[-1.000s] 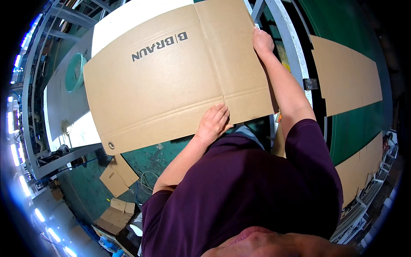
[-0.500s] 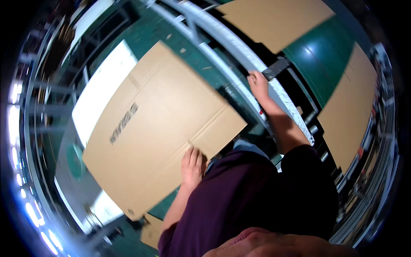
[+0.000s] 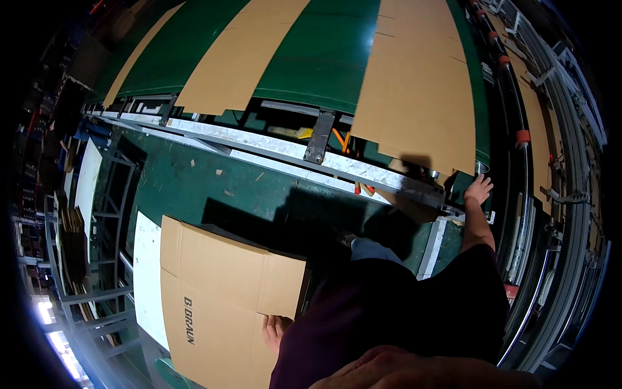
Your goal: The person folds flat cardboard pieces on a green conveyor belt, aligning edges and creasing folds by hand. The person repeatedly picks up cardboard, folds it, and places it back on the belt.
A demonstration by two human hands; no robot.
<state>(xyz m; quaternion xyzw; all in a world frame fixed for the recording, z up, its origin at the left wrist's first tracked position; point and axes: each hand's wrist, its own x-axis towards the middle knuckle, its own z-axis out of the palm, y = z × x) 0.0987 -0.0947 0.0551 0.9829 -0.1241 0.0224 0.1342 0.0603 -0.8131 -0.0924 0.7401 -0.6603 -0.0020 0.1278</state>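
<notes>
A brown printed cardboard sheet (image 3: 223, 279) with creases and a slit lies low on my left, beside my body. My left hand (image 3: 275, 330) grips it by the slit near its right edge, fingers curled; part of the grip is hidden. Out to the right, my right hand (image 3: 479, 189) is stretched forward with fingers apart and holds nothing. It is just below the near corner of another cardboard sheet (image 3: 421, 84), which lies on a green conveyor belt (image 3: 317, 52). From this view I cannot tell whether that hand touches the frame under it.
More cardboard sheets (image 3: 243, 55) lie spaced along the belt. A pale metal rail (image 3: 259, 152) with a dark bracket (image 3: 319, 137) runs along its near side. At the right stands a roller shaft with red collars (image 3: 522, 137). A white board (image 3: 148, 279) shows beside the printed sheet.
The view has turned toward the conveyor. My right hand has left the dark bracket on the rail and reached to the belt's right end. My left hand stays at the printed sheet, which appears lower.
</notes>
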